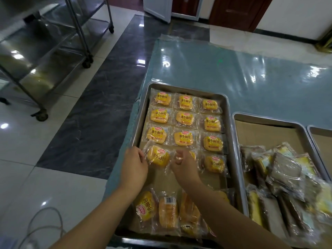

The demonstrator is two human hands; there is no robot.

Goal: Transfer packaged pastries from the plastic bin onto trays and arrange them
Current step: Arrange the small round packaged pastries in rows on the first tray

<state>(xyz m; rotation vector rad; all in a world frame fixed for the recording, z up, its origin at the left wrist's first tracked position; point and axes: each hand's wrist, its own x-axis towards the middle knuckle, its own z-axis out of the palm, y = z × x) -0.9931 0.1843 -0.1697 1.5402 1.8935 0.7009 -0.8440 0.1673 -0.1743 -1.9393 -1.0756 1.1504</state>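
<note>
Yellow pastries in clear film wrappers, the gridded packets (pixel 183 137), lie label-up, three across, on a long silver metal tray (pixel 142 115) lined with brown cardboard. It rests on the table (pixel 251 78), a blue-green top under a glossy clear sheet. Three rows are complete and set edge to edge. I judge this is so the tray takes as many as it can and every label reads from the near end.

The fourth row is in the making. At its left end is the packet in hand (pixel 158 157), a yellow-labelled pastry pack of the same kind. The left hand (pixel 134 166) has its fingertips curled on the film at that pack's left edge. The right hand (pixel 183 167) is bunched at its right edge, over the middle slot. I cannot tell whether those fingers pinch this wrapper, the neighbour beneath, or nothing. Holding by the film looks like a way to turn the pack without squashing the bread.

It needs turning: its red logo points up the tray but a little to the right, so it sits skewed clockwise against its neighbours. Its longer side, seam to seam, runs roughly across the tray.

Three loose packets (pixel 168 213) lie at the tray's near end with their long axes along it, one label upside down and one barcode up. A second cardboard-lined tray (pixel 265 135) to the right holds a heap of darker sliced packs (pixel 285 169). No plastic bin is in view.
</note>
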